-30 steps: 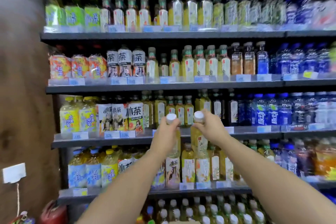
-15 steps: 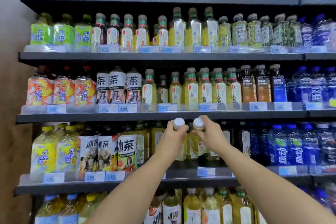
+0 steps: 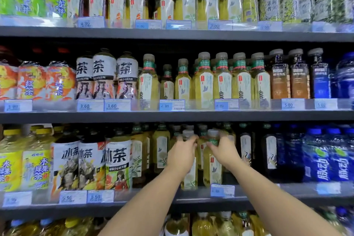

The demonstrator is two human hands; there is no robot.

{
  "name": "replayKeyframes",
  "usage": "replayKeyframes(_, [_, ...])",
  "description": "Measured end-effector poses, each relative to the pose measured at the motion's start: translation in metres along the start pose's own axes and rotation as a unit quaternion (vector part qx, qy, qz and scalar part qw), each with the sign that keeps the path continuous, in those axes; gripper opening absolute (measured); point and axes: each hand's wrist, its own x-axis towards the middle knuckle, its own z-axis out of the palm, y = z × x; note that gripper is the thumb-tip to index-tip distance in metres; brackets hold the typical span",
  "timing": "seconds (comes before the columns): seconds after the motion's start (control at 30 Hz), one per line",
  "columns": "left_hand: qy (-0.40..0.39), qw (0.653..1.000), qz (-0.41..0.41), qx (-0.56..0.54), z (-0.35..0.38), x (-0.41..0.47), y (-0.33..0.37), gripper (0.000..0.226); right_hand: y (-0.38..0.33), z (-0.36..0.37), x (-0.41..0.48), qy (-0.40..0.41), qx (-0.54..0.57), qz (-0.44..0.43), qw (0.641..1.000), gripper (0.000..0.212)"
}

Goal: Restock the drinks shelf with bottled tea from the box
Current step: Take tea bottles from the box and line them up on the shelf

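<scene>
Two yellow bottled teas with grey caps stand at the front of the third shelf. My left hand grips the neck of the left tea bottle. My right hand grips the neck of the right tea bottle. Both bottles are upright, side by side, their bases at the shelf board just behind the blue price tag. More bottles of the same tea stand behind them. The box is out of view.
To the left stand big white-labelled tea bottles, to the right dark bottles and blue drinks. The shelf above hangs close over the caps. Further bottle rows fill the upper shelves and the shelf below.
Both hands have carried the two bottles up and forward from in front of the lower shelves onto the third shelf. The view has moved closer and tilted up.
</scene>
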Motion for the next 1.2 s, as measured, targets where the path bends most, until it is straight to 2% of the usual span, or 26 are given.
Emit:
replayKeyframes(0.1, [-0.029,0.999,-0.016,-0.011,0.014,0.005,-0.004,0.037,0.016,0.011,-0.003,-0.02,0.005,0.006,1.0,0.055])
replayKeyframes(0.2, [-0.055,0.998,-0.001,-0.038,0.018,-0.007,-0.011,0.041,0.026,0.012,-0.012,-0.036,-0.025,0.008,0.999,0.073])
replayKeyframes(0.3, [-0.071,0.995,0.005,-0.07,0.017,-0.03,-0.02,0.07,0.037,0.014,-0.026,-0.064,-0.058,0.026,0.996,0.084])
replayKeyframes(0.37, [-0.059,0.994,-0.048,-0.079,0.017,-0.041,-0.026,0.084,0.039,0.012,-0.033,-0.08,-0.081,0.067,0.991,0.078])
replayKeyframes(0.47, [-0.113,0.981,-0.137,-0.083,0.017,-0.047,-0.028,0.076,0.039,0.015,-0.039,-0.109,-0.098,0.111,0.983,0.069])
replayKeyframes(0.6, [-0.132,0.973,-0.173,-0.075,0.017,-0.04,-0.021,0.052,0.032,0.019,-0.032,-0.116,-0.141,0.118,0.976,0.05])
replayKeyframes(0.73, [-0.162,0.968,-0.183,-0.048,0.027,-0.022,-0.017,0.045,0.036,0.028,-0.019,-0.12,-0.142,0.121,0.975,0.042])
replayKeyframes(0.97, [-0.201,0.96,-0.197,-0.006,0.06,0.023,-0.014,0.046,0.057,0.042,0.019,-0.141,-0.116,0.121,0.976,0.051])
replayKeyframes(1.07, [-0.206,0.96,-0.187,0.006,0.074,0.038,-0.018,0.036,0.063,0.047,0.038,-0.162,-0.155,0.101,0.969,0.052])
replayKeyframes(1.2, [-0.191,0.967,-0.168,0.013,0.085,0.047,-0.023,0.035,0.074,0.049,0.056,-0.171,-0.18,0.09,0.965,0.052])
